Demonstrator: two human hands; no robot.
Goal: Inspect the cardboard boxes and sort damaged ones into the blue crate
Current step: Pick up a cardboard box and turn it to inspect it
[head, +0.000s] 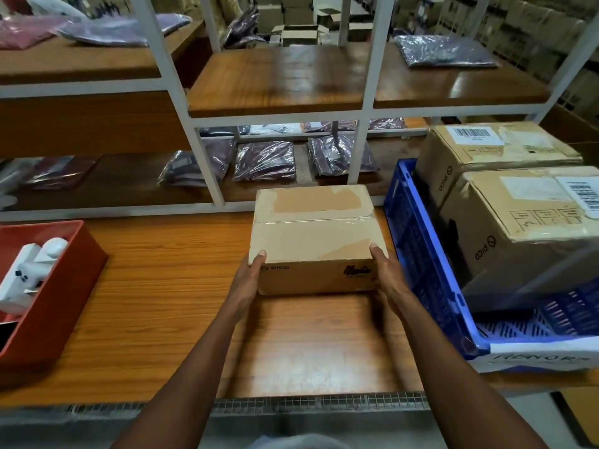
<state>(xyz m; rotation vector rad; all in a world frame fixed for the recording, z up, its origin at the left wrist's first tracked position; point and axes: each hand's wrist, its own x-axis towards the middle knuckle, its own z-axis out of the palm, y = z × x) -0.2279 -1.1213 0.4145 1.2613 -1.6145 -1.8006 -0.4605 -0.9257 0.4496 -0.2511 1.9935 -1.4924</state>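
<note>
While the left hand (249, 280) and right hand (387, 273) grip the box (312, 241) only at its near corners, it may slip; its torn top perhaps means the blue crate (418, 241).

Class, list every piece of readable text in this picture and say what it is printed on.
"PICO": front of the held box.
"PICO", sideways: both boxes in the blue crate, near box and far box.
"HONOR": white box under the crate.
Barcode labels, handling symbols: too small to read.
</note>
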